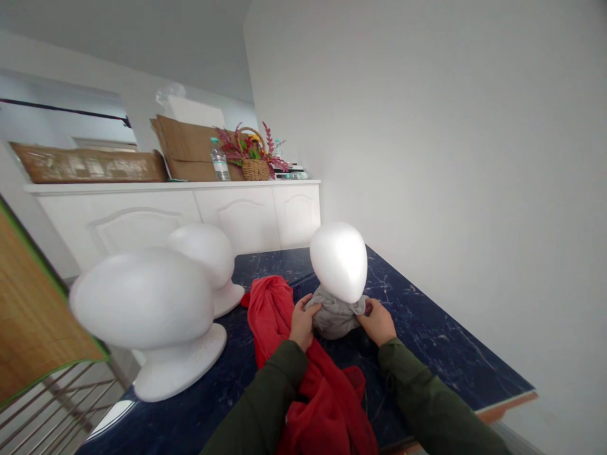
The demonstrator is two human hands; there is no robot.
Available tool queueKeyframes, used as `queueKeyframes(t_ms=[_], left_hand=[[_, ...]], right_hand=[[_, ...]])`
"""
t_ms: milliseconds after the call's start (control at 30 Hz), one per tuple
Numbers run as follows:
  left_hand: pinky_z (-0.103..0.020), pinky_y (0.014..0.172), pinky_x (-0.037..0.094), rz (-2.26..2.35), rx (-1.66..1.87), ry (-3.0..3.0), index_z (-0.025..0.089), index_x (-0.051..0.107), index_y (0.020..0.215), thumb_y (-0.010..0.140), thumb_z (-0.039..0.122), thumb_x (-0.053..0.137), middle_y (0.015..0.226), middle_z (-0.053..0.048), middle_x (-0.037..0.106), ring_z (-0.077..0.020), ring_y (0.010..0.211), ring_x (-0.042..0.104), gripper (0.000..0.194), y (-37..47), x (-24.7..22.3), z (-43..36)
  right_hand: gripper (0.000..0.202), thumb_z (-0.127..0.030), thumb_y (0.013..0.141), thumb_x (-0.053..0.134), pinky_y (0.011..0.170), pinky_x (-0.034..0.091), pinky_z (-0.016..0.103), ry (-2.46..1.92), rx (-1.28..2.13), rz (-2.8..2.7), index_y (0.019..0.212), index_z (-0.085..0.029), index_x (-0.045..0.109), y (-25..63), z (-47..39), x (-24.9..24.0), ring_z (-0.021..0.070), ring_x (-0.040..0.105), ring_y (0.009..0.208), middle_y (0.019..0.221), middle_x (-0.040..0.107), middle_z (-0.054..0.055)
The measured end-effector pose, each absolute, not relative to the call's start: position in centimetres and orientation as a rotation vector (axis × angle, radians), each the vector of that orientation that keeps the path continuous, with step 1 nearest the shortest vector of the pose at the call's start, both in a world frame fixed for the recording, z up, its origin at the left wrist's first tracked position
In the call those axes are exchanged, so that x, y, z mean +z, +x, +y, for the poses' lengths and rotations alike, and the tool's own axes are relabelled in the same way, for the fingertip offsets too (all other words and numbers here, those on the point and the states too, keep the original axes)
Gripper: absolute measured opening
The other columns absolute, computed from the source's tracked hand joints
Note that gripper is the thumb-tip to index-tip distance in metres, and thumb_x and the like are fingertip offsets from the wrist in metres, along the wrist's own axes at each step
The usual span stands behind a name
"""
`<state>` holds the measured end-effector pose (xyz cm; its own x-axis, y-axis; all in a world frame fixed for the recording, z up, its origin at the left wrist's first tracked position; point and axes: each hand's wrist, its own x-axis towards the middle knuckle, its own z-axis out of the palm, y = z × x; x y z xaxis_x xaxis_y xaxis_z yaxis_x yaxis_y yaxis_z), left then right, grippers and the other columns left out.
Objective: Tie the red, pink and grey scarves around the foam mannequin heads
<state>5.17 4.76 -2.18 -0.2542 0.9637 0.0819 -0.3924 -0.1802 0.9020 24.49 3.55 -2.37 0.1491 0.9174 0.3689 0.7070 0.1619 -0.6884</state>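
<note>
A white mannequin head [338,260] stands on the dark blue marbled table [417,322], with a grey scarf [334,316] wrapped about its neck. At the scarf's left side, my left hand [302,323] pinches the cloth between thumb and fingers. My right hand [378,321] grips the same scarf at its right side, fingers closed. Under my left wrist lies a long red scarf [272,309], crumpled and running toward the table's near edge. The back of the neck and part of the grey cloth are hidden by the head.
Two more white mannequin heads [147,303] stand at the left of the table. Behind are white cabinets [241,218] bearing cardboard boxes [190,148], a water bottle [219,159] and a flower basket [255,167]. A plain wall [450,158] borders the right side. A metal rack [71,398] is at lower left.
</note>
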Motion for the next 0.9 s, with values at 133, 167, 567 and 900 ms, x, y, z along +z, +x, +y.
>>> queueKeyframes(t_ms=[133,167,567,900], left_hand=[[-0.027,0.068,0.045,0.969,1.644,0.804,0.013,0.054,0.086,0.06,0.03,0.065,0.077,-0.004,0.062,-0.0148,0.071,0.059,0.033,4.0,-2.5,5.4],[-0.027,0.069,0.045,0.966,1.635,0.808,0.013,0.055,0.086,0.06,0.032,0.065,0.077,-0.004,0.063,-0.0151,0.072,0.059,0.033,3.8,-2.6,5.4],[-0.031,0.079,0.043,0.94,1.437,0.949,0.015,0.058,0.093,0.056,0.027,0.069,0.086,-0.006,0.065,-0.0193,0.083,0.059,0.041,4.7,-3.3,4.6],[-0.029,0.085,0.041,0.862,1.406,1.003,0.018,0.051,0.107,0.06,0.033,0.068,0.11,-0.008,0.057,-0.02,0.1,0.053,0.052,5.3,-2.6,3.9]], right_hand=[[0.046,-0.041,0.07,0.049,0.091,0.026,0.045,-1.791,0.278,-1.554,0.104,-0.01,0.053,24.5,4.1,-2.7,0.0316,0.04,0.11,0.112,0.051,0.019],[0.042,-0.039,0.072,0.047,0.094,0.021,0.048,-1.818,0.316,-1.557,0.103,-0.011,0.054,24.3,4.1,-2.8,0.0323,0.035,0.115,0.116,0.048,0.019],[0.043,-0.037,0.076,0.041,0.082,0.041,0.031,-1.521,0.684,-1.4,0.112,-0.015,0.046,23.4,4.1,-3.4,0.0203,0.055,0.097,0.103,0.059,0.011],[0.022,-0.039,0.072,0.044,0.054,0.048,0.027,-1.113,1.245,-0.995,0.079,-0.02,0.053,22.5,5.0,-3.9,0.0189,0.061,0.069,0.076,0.064,0.006]])
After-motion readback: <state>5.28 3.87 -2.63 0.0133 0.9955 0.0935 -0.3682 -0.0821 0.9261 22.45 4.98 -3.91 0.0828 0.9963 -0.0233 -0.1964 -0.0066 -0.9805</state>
